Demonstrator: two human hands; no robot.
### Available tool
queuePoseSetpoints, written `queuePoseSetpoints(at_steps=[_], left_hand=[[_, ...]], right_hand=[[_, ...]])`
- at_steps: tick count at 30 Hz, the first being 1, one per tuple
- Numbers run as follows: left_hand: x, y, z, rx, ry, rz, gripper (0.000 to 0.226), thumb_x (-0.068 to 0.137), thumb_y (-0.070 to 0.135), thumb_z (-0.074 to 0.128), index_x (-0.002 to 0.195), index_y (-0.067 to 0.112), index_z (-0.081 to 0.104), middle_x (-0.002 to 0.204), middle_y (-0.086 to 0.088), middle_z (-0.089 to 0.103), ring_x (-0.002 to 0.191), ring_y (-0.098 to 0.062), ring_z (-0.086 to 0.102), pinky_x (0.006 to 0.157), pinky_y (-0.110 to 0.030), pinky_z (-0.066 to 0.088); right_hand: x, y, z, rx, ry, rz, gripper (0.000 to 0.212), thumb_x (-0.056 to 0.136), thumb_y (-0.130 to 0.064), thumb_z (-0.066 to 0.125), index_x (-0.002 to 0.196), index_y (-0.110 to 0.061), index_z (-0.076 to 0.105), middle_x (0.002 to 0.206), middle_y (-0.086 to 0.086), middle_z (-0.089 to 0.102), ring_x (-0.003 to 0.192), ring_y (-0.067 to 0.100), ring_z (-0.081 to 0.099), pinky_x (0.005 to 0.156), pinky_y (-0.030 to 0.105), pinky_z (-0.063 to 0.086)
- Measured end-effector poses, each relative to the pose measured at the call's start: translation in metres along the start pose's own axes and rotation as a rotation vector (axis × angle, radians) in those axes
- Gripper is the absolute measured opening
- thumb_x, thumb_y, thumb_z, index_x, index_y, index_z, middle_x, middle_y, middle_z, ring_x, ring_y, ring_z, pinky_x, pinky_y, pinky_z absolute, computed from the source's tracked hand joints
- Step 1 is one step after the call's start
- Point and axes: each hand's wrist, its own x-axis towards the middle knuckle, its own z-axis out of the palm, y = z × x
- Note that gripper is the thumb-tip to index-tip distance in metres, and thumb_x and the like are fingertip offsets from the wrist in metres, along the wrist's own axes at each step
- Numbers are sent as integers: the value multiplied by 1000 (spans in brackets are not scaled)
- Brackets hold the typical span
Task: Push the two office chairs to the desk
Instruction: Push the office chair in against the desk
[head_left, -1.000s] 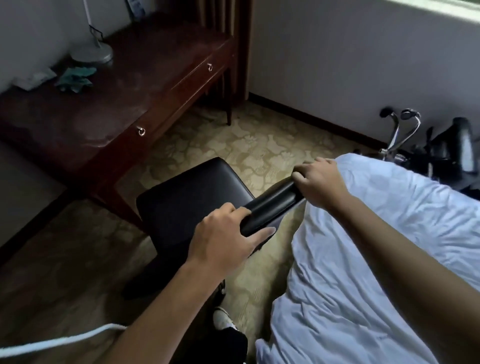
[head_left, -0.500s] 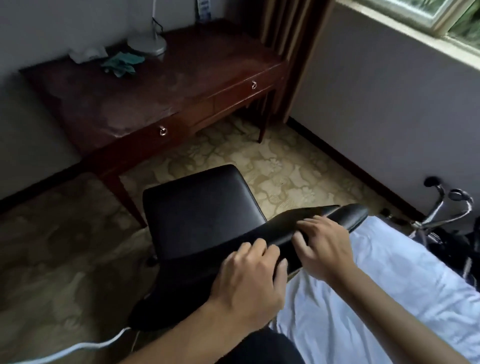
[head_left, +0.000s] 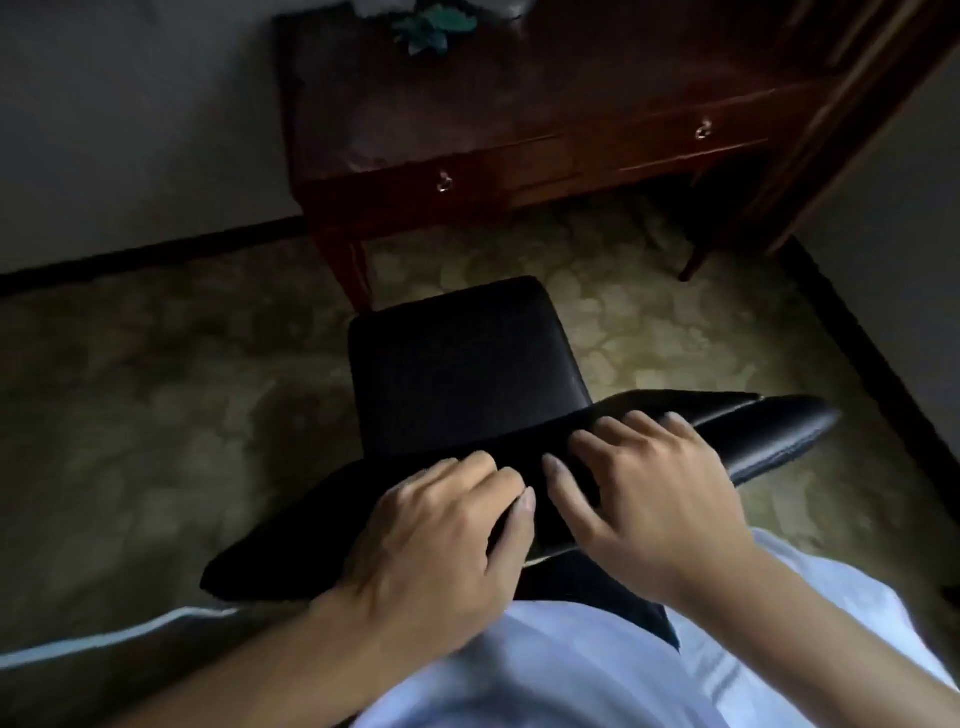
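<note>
A black leather office chair stands on the patterned carpet, its seat facing the dark wooden desk at the top of the view. A strip of carpet separates the seat's front edge from the desk. My left hand grips the top of the chair's backrest near its middle. Right beside it, my right hand holds the same backrest top, fingers curled over the front. Only one chair is in view. The chair's base is hidden under the seat.
The desk has two drawers with ring pulls and a teal cloth on top. A wall with dark skirting runs on the left, another wall on the right. White bedding lies at my waist. A white cord crosses lower left.
The chair has swung round and now faces the desk squarely, closer to it. My hands have come together at the middle of the backrest. The view has turned toward the desk.
</note>
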Motion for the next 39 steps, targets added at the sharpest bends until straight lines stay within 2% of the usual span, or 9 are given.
queuePoseSetpoints(at_steps=[4, 12, 15, 18, 22, 26, 33, 37, 39], left_hand=[[1, 23, 7, 89, 99, -146, 33, 96, 31, 47, 66, 17, 51, 64, 1, 48, 60, -22, 51, 60, -34, 42], [-4, 30, 12, 200, 173, -341, 36, 92, 38, 50, 64, 17, 57, 62, -1, 52, 59, -27, 54, 59, -38, 45], [0, 27, 13, 215, 179, -400, 34, 90, 39, 49, 66, 18, 59, 64, 1, 53, 60, -26, 54, 61, -37, 44], [9, 22, 10, 177, 229, -348, 30, 90, 33, 50, 63, 18, 53, 62, 2, 48, 56, -23, 51, 54, -34, 43], [32, 3, -4, 172, 257, -401, 29, 87, 32, 52, 61, 19, 51, 61, 4, 46, 52, -20, 51, 43, -33, 40], [47, -14, -12, 155, 142, -438, 28, 86, 39, 49, 65, 21, 55, 63, 5, 49, 56, -19, 56, 41, -34, 43], [103, -44, -23, 169, 165, -465, 31, 83, 40, 49, 61, 18, 52, 60, 3, 51, 51, -25, 54, 42, -28, 34], [148, -62, -18, 249, 178, -494, 34, 81, 45, 46, 62, 19, 57, 64, 3, 60, 57, -25, 59, 49, -26, 26], [170, -71, -16, 280, 199, -489, 34, 82, 45, 44, 65, 20, 60, 69, 3, 63, 61, -24, 60, 49, -26, 21]], right_hand=[[12, 21, -11, 9, -99, -274, 45, 96, -53, 32, 63, -25, 43, 61, 0, 57, 63, 26, 57, 63, 36, 27], [10, 37, -16, 80, -164, -386, 54, 96, -63, 24, 70, -23, 51, 68, -1, 55, 69, 24, 54, 67, 36, 32], [15, 45, -14, 117, -124, -458, 51, 96, -61, 34, 72, -21, 55, 70, -1, 51, 68, 24, 49, 63, 37, 40], [21, 47, -7, 155, 80, -527, 40, 93, -44, 51, 65, -16, 55, 65, 4, 48, 60, 26, 45, 54, 38, 42], [52, 37, -3, 153, 267, -497, 37, 87, -33, 56, 55, -18, 46, 56, 5, 44, 50, 28, 41, 46, 37, 38], [71, 31, 1, 149, 266, -501, 36, 85, -32, 55, 54, -18, 45, 54, 4, 42, 49, 27, 40, 45, 36, 36], [120, 40, 6, 151, 267, -431, 36, 91, -31, 53, 57, -20, 43, 56, 2, 44, 51, 26, 44, 47, 35, 35], [160, 53, 9, 122, 288, -411, 39, 94, -32, 47, 57, -21, 45, 54, -1, 48, 48, 22, 48, 50, 26, 17], [184, 58, 8, 119, 285, -410, 40, 94, -31, 48, 56, -20, 47, 52, -1, 50, 46, 21, 49, 51, 25, 15]])
